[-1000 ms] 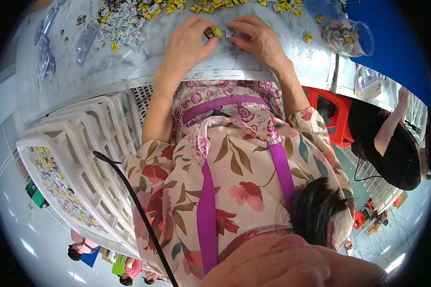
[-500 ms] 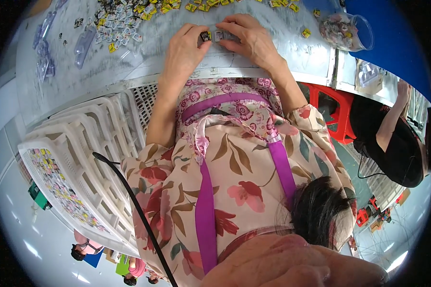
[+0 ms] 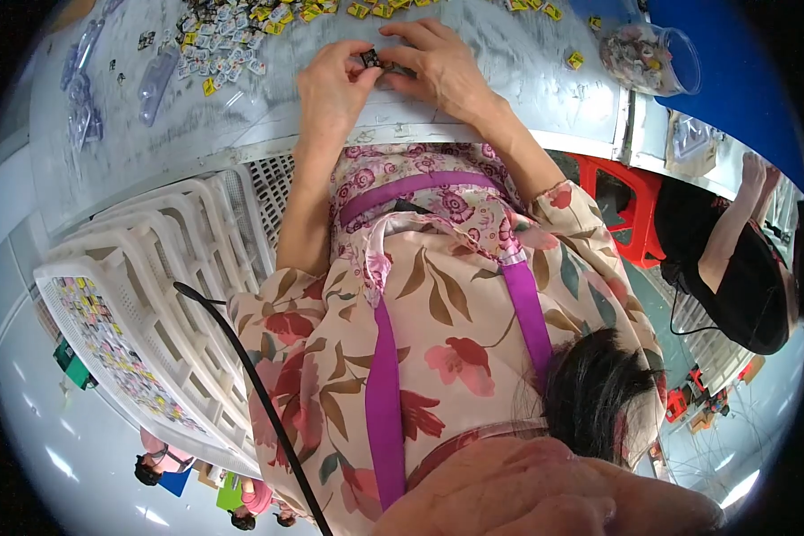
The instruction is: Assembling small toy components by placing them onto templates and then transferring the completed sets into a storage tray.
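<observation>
My left hand (image 3: pixel 332 91) pinches a small dark square piece (image 3: pixel 371 59) between thumb and fingertips, above the table's near part. Against it from the right comes my right hand (image 3: pixel 445 79), its fingers closed. Whatever lies between the right fingertips is mostly hidden. Just left of my hands is a heap of small white pieces (image 3: pixel 221 49) on the table. Small yellow-and-black pieces (image 3: pixel 313 9) lie beyond my hands along the top edge of the view.
A clear round tub (image 3: pixel 639 61) with small pieces lies on its side at right. Clear plastic trays (image 3: pixel 156 85) lie at left. Stacked white crates (image 3: pixel 143 259) stand left of me. A red stool (image 3: pixel 630 210) and another person's arm (image 3: pixel 732 223) are at right.
My right hand has moved left, closing the gap to my left hand. The white piece in its fingertips is no longer visible. My left hand has shifted slightly left.
</observation>
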`<action>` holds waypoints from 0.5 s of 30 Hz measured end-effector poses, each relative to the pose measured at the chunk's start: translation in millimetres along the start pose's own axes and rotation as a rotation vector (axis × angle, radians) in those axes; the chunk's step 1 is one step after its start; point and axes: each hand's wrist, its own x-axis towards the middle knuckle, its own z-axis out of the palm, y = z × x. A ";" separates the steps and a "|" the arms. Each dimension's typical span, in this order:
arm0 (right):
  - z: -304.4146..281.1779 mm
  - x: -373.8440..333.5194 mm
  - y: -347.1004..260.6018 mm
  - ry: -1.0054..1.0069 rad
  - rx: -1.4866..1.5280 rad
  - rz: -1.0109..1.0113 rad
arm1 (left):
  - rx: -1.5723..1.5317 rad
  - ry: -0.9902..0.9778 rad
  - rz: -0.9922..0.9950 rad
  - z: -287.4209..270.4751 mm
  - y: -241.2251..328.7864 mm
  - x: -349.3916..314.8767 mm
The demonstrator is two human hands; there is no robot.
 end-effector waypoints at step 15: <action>2.6 -9.1 8.1 0.046 0.156 0.037 | 0.129 -0.044 0.182 2.1 4.2 0.7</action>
